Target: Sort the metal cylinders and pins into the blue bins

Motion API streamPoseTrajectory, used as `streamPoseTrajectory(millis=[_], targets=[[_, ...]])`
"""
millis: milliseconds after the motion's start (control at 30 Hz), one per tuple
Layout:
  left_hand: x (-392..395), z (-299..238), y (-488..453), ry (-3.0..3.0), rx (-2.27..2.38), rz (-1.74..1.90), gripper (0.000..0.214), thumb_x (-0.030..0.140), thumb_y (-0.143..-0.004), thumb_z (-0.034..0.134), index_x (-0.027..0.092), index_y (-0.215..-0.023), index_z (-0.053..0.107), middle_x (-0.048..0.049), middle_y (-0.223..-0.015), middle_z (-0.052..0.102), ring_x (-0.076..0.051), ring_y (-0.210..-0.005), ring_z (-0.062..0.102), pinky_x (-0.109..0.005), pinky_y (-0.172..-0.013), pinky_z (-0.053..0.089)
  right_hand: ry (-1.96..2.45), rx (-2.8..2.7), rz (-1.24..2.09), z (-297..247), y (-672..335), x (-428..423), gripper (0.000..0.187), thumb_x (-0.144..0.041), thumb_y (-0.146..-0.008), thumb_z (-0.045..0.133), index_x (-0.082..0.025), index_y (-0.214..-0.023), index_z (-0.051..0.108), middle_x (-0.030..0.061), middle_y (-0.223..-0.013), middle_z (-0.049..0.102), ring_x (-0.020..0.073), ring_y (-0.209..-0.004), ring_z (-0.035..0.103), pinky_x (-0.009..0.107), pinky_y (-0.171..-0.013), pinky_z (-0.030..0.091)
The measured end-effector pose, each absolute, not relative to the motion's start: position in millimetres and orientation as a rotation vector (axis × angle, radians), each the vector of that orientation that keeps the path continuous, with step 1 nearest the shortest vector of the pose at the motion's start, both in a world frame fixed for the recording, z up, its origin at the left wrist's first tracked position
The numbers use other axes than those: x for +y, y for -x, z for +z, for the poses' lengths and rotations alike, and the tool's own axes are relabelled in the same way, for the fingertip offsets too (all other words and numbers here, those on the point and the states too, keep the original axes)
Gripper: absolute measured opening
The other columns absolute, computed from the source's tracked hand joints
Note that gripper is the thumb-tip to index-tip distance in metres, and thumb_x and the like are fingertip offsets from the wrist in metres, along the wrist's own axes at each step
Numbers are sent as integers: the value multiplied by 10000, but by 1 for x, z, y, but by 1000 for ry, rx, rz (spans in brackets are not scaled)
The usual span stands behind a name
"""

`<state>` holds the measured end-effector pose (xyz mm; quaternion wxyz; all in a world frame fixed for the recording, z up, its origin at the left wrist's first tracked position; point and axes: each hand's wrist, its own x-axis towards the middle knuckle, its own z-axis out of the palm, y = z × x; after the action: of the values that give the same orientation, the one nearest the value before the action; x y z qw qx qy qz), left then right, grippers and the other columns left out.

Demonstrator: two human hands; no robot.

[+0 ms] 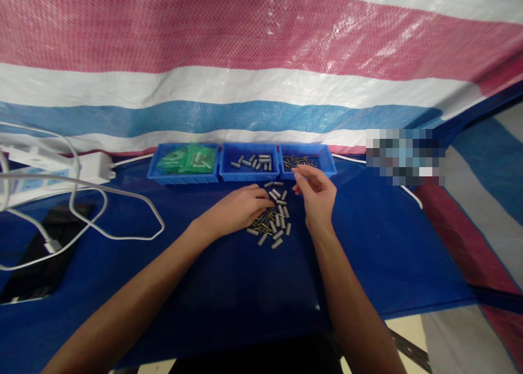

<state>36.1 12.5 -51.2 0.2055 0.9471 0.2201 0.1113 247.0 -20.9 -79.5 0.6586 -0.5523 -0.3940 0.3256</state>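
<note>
My left hand (245, 206) rests over a loose pile of small metal parts, its fingers bent together and their tips down among the pieces; what they grip, if anything, is hidden. The pile mixes grey cylindrical metal pieces (281, 221) with thin dark and brassy screw-like pins (265, 221). My right hand (317, 191) is raised at the front edge of the right blue bin (327, 170), thumb and forefinger pinched. Anything between them is too small to make out. That bin holds thin pins (300, 160) like those in the pile.
The middle blue bin (249, 176) holds grey cylinders, and the left blue bin (183, 179) holds green plastic bags (200, 157). At the left lie a power strip (90, 168), looping white cables (153, 200) and a dark phone-like slab (44, 249). A striped tarp (245, 36) hangs behind.
</note>
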Motion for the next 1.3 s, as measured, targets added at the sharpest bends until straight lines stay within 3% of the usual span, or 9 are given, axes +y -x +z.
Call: streamPoseTrajectory(millis=[233, 667, 1000, 1167, 1300], targets=[[16, -53, -33, -2588, 667, 344, 226, 89, -986, 583, 193, -1092, 753, -67, -1029, 744, -213, -975, 702, -319, -894, 545, 1246, -868, 777, -77, -245, -20, 224, -352, -814, 842, -237, -995, 777, 42, -987, 813, 131, -620, 655, 292, -571, 549], [24, -48, -25, -2352, 773, 613, 221, 142, -943, 616, 194, -1118, 741, -41, -944, 748, -160, -803, 703, -270, -774, 565, 1259, -974, 868, -73, -240, -23, 194, -362, -845, 797, -228, -981, 759, 35, -874, 800, 154, -630, 673, 321, -610, 571], [19, -36, -29, -1957, 885, 919, 143, 296, -931, 752, 177, -987, 809, -55, -1018, 828, -197, -932, 794, -314, -919, 647, 1211, -1038, 1067, -70, -236, -25, 194, -362, -802, 817, -227, -935, 775, 26, -816, 792, 158, -652, 684, 306, -623, 566], [17, -35, -32, -1706, 938, 940, 291, 425, -889, 809, 150, -976, 767, -75, -882, 812, -204, -764, 797, -301, -724, 678, 1178, -1085, 1154, -70, -236, -27, 211, -374, -814, 824, -241, -973, 786, 19, -834, 801, 154, -643, 677, 304, -610, 559], [19, -38, -33, -1697, 945, 943, 272, 414, -927, 764, 158, -1015, 736, -37, -732, 764, -170, -643, 754, -260, -629, 633, 1129, -1144, 1226, -66, -235, -29, 283, -398, -805, 850, -253, -1040, 786, 26, -860, 814, 171, -687, 707, 318, -634, 572]])
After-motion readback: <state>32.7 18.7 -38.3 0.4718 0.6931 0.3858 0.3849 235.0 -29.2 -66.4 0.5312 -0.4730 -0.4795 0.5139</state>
